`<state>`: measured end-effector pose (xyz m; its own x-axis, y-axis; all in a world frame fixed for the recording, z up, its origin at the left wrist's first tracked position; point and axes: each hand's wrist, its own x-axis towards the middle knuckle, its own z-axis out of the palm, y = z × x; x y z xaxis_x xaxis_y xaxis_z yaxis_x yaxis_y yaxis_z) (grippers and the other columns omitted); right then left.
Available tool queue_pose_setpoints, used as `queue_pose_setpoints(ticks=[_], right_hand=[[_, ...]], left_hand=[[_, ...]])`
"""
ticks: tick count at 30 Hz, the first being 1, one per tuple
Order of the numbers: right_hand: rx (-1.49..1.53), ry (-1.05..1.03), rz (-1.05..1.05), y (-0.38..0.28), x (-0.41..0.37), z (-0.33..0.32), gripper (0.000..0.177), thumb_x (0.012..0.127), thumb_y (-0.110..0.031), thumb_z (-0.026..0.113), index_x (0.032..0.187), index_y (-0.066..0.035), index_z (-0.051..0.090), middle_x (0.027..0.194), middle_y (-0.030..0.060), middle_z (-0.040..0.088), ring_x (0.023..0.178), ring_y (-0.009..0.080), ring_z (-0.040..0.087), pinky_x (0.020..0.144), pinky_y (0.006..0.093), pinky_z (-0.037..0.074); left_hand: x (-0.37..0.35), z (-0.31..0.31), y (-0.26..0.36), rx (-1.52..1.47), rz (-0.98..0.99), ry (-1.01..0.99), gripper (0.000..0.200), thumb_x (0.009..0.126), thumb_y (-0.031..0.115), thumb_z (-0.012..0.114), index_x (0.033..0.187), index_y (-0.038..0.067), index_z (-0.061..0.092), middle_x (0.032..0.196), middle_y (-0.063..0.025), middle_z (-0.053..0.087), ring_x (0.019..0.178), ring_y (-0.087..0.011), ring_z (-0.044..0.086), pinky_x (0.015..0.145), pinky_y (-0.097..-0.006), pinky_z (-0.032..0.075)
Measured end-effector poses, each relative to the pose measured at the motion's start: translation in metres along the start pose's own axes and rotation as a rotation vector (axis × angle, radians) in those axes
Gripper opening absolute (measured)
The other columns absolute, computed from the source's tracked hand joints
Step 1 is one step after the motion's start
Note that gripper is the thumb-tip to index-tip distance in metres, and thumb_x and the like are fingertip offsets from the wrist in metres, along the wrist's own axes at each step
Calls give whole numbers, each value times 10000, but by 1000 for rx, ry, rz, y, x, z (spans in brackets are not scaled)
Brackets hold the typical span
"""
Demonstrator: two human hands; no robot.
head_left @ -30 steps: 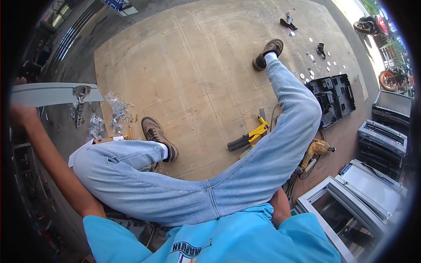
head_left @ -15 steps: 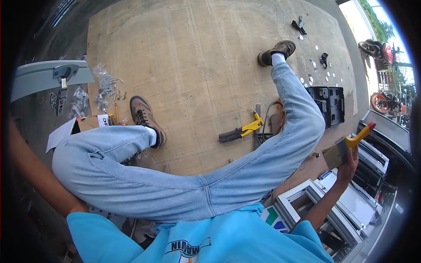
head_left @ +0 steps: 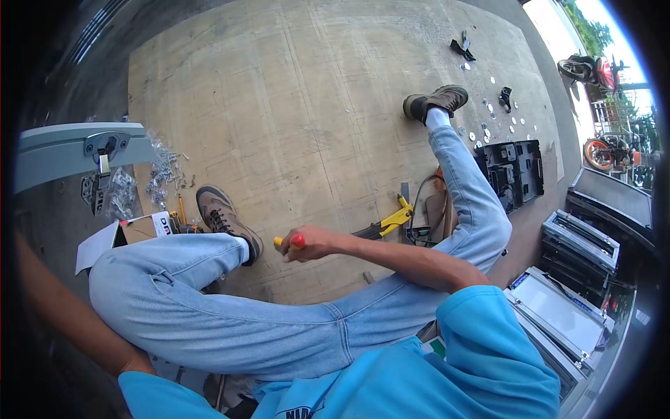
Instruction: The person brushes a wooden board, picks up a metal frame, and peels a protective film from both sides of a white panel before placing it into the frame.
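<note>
My right hand [head_left: 312,244] is closed around the handle of a putty knife [head_left: 297,241], above the wooden board between my legs. The red handle end and a bit of yellow show at the fist, while its blade is hidden. Just right of that hand, partly behind my forearm, a yellow hand riveter [head_left: 396,219] with black grips lies on the board. My left arm [head_left: 77,307] reaches out past the left edge of the view, and the hand on it cannot be seen.
The wooden board [head_left: 279,105] carries scattered round discs and an open black tool case [head_left: 515,174] at right. Bagged screws [head_left: 162,167] and an open cardboard box [head_left: 139,229] lie at left, near a pale panel with a hinge [head_left: 105,143]. Framed panels [head_left: 558,314] are stacked at right.
My right hand has swung from the far right, by the framed panels, to the middle in front of me, carrying the putty knife. The view has shifted slightly.
</note>
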<state>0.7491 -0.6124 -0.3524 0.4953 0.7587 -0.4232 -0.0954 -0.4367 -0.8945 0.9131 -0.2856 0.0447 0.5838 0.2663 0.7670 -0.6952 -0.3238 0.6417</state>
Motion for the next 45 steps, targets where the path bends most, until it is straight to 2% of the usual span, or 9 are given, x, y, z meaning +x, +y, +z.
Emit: queue_pose_setpoints(ticks=[9, 19, 26, 28, 29, 33, 37, 40, 45], right_hand=[[-557, 1237, 482, 210, -169, -209, 134, 816, -230, 614, 853, -101, 609, 937, 148, 618, 774, 311, 599, 628, 395, 476], [-149, 259, -296, 36, 73, 23, 246, 803, -285, 618, 998, -135, 636, 1112, 106, 591, 1001, 275, 573, 854, 354, 453], [-723, 1587, 340, 172, -74, -352, 225, 823, -339, 616, 902, -129, 641, 899, 132, 593, 829, 297, 595, 678, 392, 472], [-703, 1454, 456, 126, -37, -316, 239, 836, -365, 595, 927, -146, 629, 988, 132, 559, 870, 302, 573, 674, 413, 462], [-613, 1382, 397, 131, 1, -280, 217, 834, -350, 606, 927, -155, 629, 978, 122, 547, 854, 296, 562, 656, 422, 458], [-298, 778, -158, 25, 137, -50, 201, 793, -316, 649, 873, -132, 629, 1094, 164, 510, 1018, 328, 502, 814, 407, 441], [-20, 296, -392, 20, 173, -79, 252, 800, -313, 646, 978, -135, 652, 1069, 114, 591, 964, 297, 580, 831, 353, 459], [280, 829, -21, 116, 115, -296, 232, 842, -217, 645, 1003, -51, 637, 892, 34, 640, 813, 106, 563, 734, 268, 461], [-656, 1549, 616, 162, 31, -433, 206, 840, -293, 561, 998, -172, 616, 931, 192, 582, 815, 340, 599, 702, 440, 482]], left_hand=[[3, -18, -21, 157, 28, -28, 672, 759, 750, 408, 1297, 362, 302, 912, -13, 434, 760, -159, 479, 678, -293, 438], [-9, -29, -18, 223, -107, 159, 770, 761, 763, 352, 1230, 152, 373, 810, -71, 516, 664, -195, 521, 638, -314, 471], [-22, -45, -15, 254, -189, 220, 801, 739, 765, 358, 1226, 130, 368, 820, -63, 532, 669, -185, 533, 627, -297, 482], [-22, -38, -16, 347, -120, 241, 788, 742, 756, 376, 1187, 106, 400, 820, -62, 545, 673, -174, 536, 641, -283, 481], [-6, -139, -31, 352, -258, 313, 384, 922, 283, 447, 1096, -44, 545, 1055, -186, 593, 1025, -305, 572, 919, -426, 463], [-4, -121, -18, 390, -158, 341, 417, 916, 324, 471, 1150, -18, 514, 1093, -169, 560, 1023, -285, 558, 939, -425, 445], [-13, -95, -26, 406, -179, 370, 449, 916, 362, 477, 1187, 4, 493, 1120, -153, 538, 1029, -269, 546, 956, -423, 429], [-26, -114, -18, 524, -169, 405, 431, 931, 365, 446, 1188, 22, 486, 1113, -134, 541, 1048, -247, 532, 987, -415, 402], [-32, -145, -21, 314, -262, 364, 404, 934, 342, 443, 1164, 14, 495, 1084, -131, 538, 1015, -233, 538, 1006, -402, 386]])
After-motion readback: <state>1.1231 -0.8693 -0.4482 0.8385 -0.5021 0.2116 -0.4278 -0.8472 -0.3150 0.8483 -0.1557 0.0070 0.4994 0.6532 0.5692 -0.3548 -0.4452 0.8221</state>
